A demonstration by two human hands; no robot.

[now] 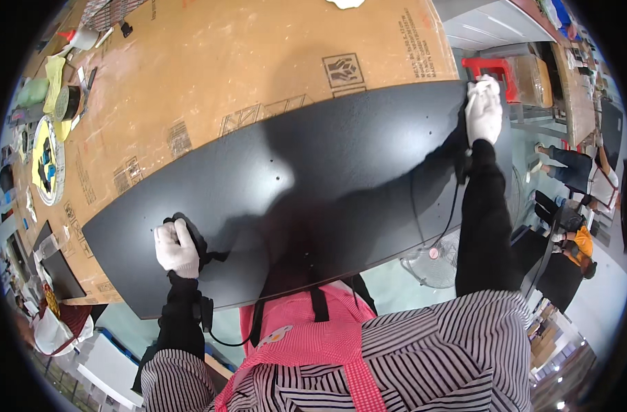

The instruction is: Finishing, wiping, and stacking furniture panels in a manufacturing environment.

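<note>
A big flat black panel (341,172) lies on the bench (245,62), which is covered with brown cardboard. The panel is very wide. Its near long edge hangs out past the bench edge, toward the person in the pink apron (313,343).

The left hand (177,248), in a white glove, sits on the panel near its left near corner. The fingers are curled around a small dark thing (192,237) that rests on the panel. A thin black cord (224,340) hangs down from that arm.

The right hand (484,111), also in a white glove, is stretched far out to the panel's far right corner. It is closed over the corner edge. A white cloth seems to be bunched in it, but that is hard to tell.

The middle of the panel is bare and shiny, so there is lots of room there. Past the far edge of the panel the cardboard is mostly bare too.

Small stuff sits only on the far left of the bench: a round plate-like thing (49,161), a roll of tape (67,103) and a yellow cloth (54,79). They are well apart from the panel.

Off the right edge stands a red stool (491,66). A white fan (434,261) sits on the floor below the near edge
</note>
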